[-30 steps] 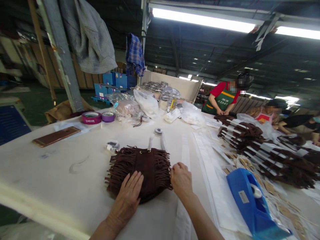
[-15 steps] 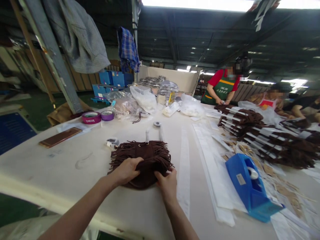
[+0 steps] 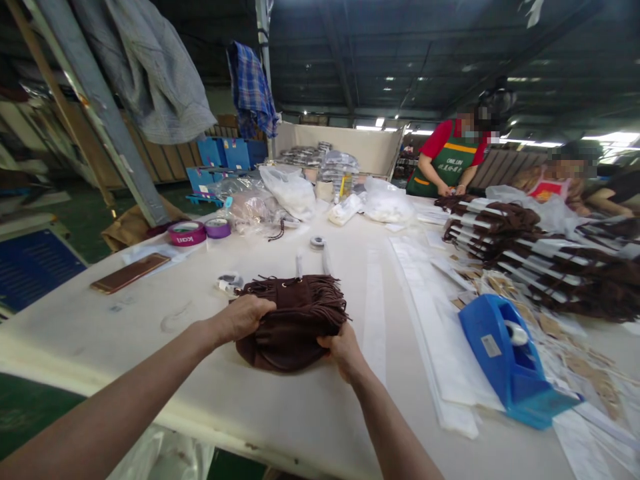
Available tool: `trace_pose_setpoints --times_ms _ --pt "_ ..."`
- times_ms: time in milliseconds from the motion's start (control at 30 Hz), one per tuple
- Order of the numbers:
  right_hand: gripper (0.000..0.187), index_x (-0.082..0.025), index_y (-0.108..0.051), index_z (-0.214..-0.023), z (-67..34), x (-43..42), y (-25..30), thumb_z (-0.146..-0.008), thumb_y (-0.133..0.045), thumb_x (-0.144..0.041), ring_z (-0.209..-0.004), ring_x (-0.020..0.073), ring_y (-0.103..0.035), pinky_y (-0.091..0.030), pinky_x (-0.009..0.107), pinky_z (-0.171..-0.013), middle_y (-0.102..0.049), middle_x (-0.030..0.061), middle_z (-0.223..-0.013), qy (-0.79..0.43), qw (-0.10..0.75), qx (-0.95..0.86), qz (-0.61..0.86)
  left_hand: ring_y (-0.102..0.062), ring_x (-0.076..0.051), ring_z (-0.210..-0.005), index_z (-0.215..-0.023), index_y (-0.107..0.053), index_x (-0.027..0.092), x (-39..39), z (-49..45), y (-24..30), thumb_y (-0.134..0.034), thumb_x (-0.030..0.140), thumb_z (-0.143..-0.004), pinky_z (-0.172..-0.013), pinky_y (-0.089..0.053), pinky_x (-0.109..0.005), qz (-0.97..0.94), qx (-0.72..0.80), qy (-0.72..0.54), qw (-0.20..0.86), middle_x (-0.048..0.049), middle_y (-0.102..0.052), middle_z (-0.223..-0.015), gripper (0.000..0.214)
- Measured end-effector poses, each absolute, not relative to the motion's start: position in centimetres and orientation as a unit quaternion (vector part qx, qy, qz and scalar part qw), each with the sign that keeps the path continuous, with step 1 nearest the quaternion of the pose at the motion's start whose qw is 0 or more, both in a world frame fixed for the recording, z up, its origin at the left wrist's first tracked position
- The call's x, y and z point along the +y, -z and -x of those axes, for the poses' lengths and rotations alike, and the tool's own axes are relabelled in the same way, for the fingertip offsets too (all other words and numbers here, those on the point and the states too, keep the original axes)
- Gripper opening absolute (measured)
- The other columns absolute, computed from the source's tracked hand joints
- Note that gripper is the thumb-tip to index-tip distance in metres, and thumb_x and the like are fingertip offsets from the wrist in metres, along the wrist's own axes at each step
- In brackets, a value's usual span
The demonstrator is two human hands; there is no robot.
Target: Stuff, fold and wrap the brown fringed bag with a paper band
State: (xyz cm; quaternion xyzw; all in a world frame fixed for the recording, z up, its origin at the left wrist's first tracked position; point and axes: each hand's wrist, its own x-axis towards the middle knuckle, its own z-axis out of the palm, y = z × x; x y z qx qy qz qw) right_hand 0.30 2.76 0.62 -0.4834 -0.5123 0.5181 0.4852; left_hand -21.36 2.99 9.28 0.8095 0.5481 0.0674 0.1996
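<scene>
A dark brown fringed bag (image 3: 287, 337) lies on the white table in front of me, its smooth rounded part towards me and its fringe on the far side. My left hand (image 3: 247, 317) is closed on its left edge. On the opposite edge, my right hand (image 3: 343, 348) pinches the bag below the fringe. Small metal eyelets show near the bag's far edge. Beyond it, two wrapped strips stick out, with a round wrapped piece (image 3: 317, 243) near their ends. Another wrapped piece (image 3: 230, 283) touches or nearly touches the bag's far left corner; I cannot tell which.
To the right stand a blue tape dispenser (image 3: 515, 363) and white sheets (image 3: 435, 333). Brown fringed bags (image 3: 565, 273) are piled behind. A phone (image 3: 131, 273) and tape rolls (image 3: 187, 233) lie left. Plastic bags (image 3: 287, 190) sit at the back. A co-worker (image 3: 450, 160) stands far right.
My hands have moved apart to the bag's two sides. The bag's near part is now spread wider and smoother, and the fringe on its left is less visible. The view has shifted slightly.
</scene>
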Motion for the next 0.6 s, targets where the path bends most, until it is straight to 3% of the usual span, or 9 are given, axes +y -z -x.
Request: trace_pose_setpoints --times_ms 167,267,367,467,600 --pt "0.037 -0.017 -0.056 -0.088 -0.6 2.7 -0.5 -0.051 -0.059 -0.022 -0.058 0.0184 -0.056 -0.045 0.028 -0.047 -0.062 0.0005 -0.069 -0.602 0.462 -0.429 0.490 -0.059 -0.016 -0.075 -0.074 -0.059 0.018 2.5 21.5 -9.3 -0.046 0.006 -0.064 -0.066 -0.039 -0.022 -0.785 0.586 -0.067 0.191 0.0016 -0.063 -0.072 0.020" --pt "0.038 -0.017 -0.057 -0.088 -0.5 2.4 -0.4 -0.051 -0.061 -0.022 -0.060 0.0186 -0.056 -0.045 0.029 -0.050 -0.063 0.0000 -0.071 -0.607 0.472 -0.408 0.491 -0.058 -0.018 -0.084 -0.088 -0.059 0.018 2.1 22.2 -9.2 -0.055 0.010 -0.060 -0.072 -0.041 -0.023 -0.755 0.626 -0.075 0.181 0.0014 -0.064 -0.085 0.028" --pt "0.038 -0.018 -0.061 -0.088 -0.5 2.3 -0.3 -0.050 -0.063 -0.020 -0.070 0.0208 -0.058 -0.047 0.031 -0.063 -0.066 0.0000 -0.076 -0.600 0.490 -0.405 0.486 -0.057 -0.024 -0.090 -0.090 -0.056 0.016 0.7 22.6 -8.2 -0.058 0.020 -0.065 -0.075 -0.041 -0.029 -0.700 0.695 -0.087 0.135 -0.0056 -0.062 -0.095 0.026" --pt "0.037 -0.018 -0.065 -0.086 -0.6 2.3 -0.3 -0.049 -0.064 -0.015 -0.085 0.0226 -0.057 -0.044 0.033 -0.079 -0.067 -0.0004 -0.083 -0.589 0.508 -0.406 0.479 -0.058 -0.021 -0.089 -0.088 -0.055 0.018 -0.6 22.7 -6.6 -0.051 0.021 -0.071 -0.075 -0.042 -0.027 -0.658 0.736 -0.097 0.124 -0.0046 -0.063 -0.094 0.017" --pt "0.036 -0.018 -0.065 -0.088 -0.7 2.2 -0.5 -0.052 -0.065 -0.016 -0.084 0.0226 -0.058 -0.045 0.034 -0.077 -0.068 0.0003 -0.085 -0.602 0.517 -0.393 0.464 -0.060 -0.018 -0.085 -0.087 -0.056 0.018 -1.3 22.5 -5.9 -0.050 0.016 -0.070 -0.074 -0.043 -0.024 -0.637 0.751 -0.103 0.139 -0.0017 -0.065 -0.088 0.018"
